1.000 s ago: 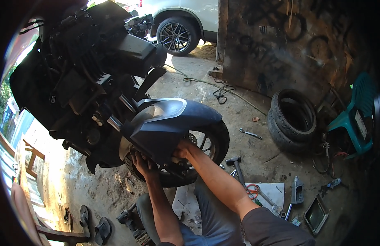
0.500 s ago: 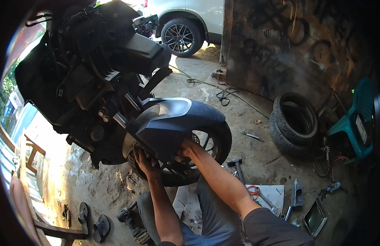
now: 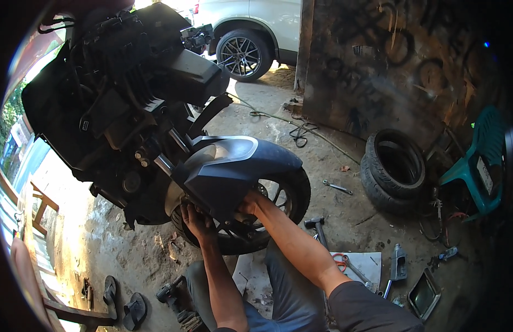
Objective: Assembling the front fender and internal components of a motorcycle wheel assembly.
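Observation:
A motorcycle (image 3: 129, 99) with dark body parts stands in front of me. Its blue-grey front fender (image 3: 223, 171) covers the top of the front wheel (image 3: 300, 193). My left hand (image 3: 200, 222) is at the fender's lower rear edge, beside the tyre. Its fingers are curled upward there, and whatever they grip is hidden. Under the fender's side, close to the wheel hub and lower fork, is my right hand (image 3: 249, 203). The fender and shadow hide most of its fingers. My knees lie on either side below the wheel.
A hammer (image 3: 318, 228), orange-handled pliers (image 3: 340, 262), a grey bottle (image 3: 398, 262) and a tray (image 3: 424, 294) lie right of my legs. Beyond are a wrench (image 3: 338, 187), stacked tyres (image 3: 392, 171) and a green chair (image 3: 478, 166). A power tool (image 3: 170, 293) and slippers (image 3: 135, 311) lie left.
The view has shifted slightly. Both hands stay at nearly the same places by the front wheel, and nothing has visibly been taken or let go.

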A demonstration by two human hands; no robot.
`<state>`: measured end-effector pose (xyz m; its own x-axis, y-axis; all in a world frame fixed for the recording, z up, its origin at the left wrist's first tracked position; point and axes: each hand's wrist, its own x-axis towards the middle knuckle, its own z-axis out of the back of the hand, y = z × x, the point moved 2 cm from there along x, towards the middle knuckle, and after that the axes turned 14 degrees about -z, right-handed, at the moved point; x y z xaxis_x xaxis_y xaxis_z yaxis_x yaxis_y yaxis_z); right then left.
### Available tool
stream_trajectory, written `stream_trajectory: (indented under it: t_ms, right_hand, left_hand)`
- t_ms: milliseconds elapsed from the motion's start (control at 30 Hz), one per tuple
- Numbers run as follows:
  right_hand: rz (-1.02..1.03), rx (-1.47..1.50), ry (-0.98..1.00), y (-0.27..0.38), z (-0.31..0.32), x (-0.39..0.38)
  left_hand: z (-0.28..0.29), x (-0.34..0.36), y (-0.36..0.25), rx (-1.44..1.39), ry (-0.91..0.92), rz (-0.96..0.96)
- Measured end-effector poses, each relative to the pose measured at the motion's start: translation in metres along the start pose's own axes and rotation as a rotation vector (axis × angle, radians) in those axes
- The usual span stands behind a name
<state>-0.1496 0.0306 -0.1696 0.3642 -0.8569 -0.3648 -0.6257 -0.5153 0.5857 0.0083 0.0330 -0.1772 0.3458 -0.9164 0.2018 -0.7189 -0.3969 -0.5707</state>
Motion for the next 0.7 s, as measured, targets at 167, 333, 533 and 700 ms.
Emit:
stream_trajectory:
  t_ms: [167, 333, 533, 700]
  right_hand:
    - [0.021, -0.014, 0.029, 0.002, 0.006, 0.008]
    - [0.036, 0.005, 0.11, 0.0, 0.007, 0.008]
    - [0.032, -0.009, 0.11, -0.008, 0.005, 0.003]
    - [0.016, 0.105, -0.095, -0.019, 0.044, 0.037]
  left_hand:
    - [0.001, 0.005, 0.003, -0.017, -0.016, -0.055]
    - [0.006, -0.001, 0.006, 0.036, 0.052, -0.029]
    - [0.003, -0.008, -0.001, 0.077, -0.013, -0.019]
    - [0.007, -0.004, -0.002, 0.146, -0.08, -0.072]
